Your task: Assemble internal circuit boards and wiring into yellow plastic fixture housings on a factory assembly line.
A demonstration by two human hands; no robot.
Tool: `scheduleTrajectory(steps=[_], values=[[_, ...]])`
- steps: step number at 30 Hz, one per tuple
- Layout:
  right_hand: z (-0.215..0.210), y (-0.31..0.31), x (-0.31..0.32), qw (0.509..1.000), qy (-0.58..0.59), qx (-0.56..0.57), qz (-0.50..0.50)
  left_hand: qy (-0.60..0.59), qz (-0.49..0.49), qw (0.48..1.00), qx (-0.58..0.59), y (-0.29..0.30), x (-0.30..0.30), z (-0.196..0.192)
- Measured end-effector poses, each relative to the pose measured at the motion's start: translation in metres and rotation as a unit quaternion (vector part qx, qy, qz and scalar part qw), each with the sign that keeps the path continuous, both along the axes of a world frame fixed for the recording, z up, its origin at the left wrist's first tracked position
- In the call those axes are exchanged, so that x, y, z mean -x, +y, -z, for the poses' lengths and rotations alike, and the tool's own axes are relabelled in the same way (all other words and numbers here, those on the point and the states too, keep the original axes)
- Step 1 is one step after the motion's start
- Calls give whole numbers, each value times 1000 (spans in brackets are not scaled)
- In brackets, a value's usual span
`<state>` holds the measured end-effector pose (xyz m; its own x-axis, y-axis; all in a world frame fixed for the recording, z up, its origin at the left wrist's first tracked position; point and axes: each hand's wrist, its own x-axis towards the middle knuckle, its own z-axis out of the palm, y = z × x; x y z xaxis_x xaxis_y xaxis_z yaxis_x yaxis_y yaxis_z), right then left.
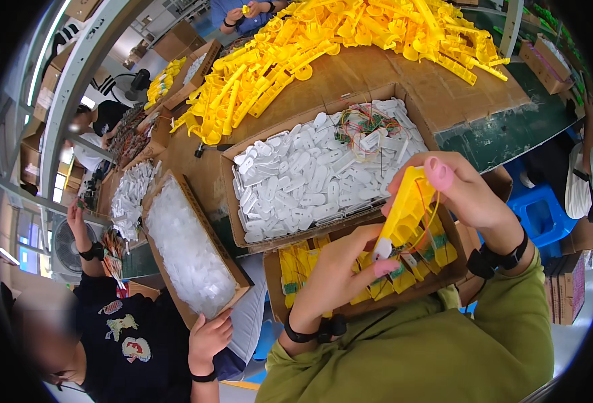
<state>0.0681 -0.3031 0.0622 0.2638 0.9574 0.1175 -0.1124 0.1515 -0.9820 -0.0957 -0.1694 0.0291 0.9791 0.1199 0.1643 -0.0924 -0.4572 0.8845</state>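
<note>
Both my hands grip one long yellow plastic housing [408, 205], tilted over the near boxes. My right hand [469, 191] closes round its upper end, with the thumb in a pink finger cot. My left hand [336, 267] pinches the lower end, where a small white plastic piece [382, 249] sits against the housing. Thin wires hang along the housing's right side. Beneath my hands, a cardboard box [273, 285] holds several yellow housings with wires and green boards. Just beyond it, a larger carton [414, 111] is filled with white oval plastic covers [303, 171] and a tangle of wired green boards [370, 127].
A big heap of yellow housings [350, 33] covers the far table. To the left stand a box of clear-white small parts [189, 245] and a white pile [134, 195]. A co-worker's hand [210, 339] rests by that box. A blue stool [543, 213] is at right.
</note>
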Motion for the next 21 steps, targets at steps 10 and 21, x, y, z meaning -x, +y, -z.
scheduleTrajectory(steps=[10, 21], values=[[-9, 28, 6, 992, 65, 18, 105, -46, -116, 992, -5, -1, -13, 14], [5, 19, 20, 974, -224, -29, 29, -127, -86, 940, 305, -2, -16, 1]])
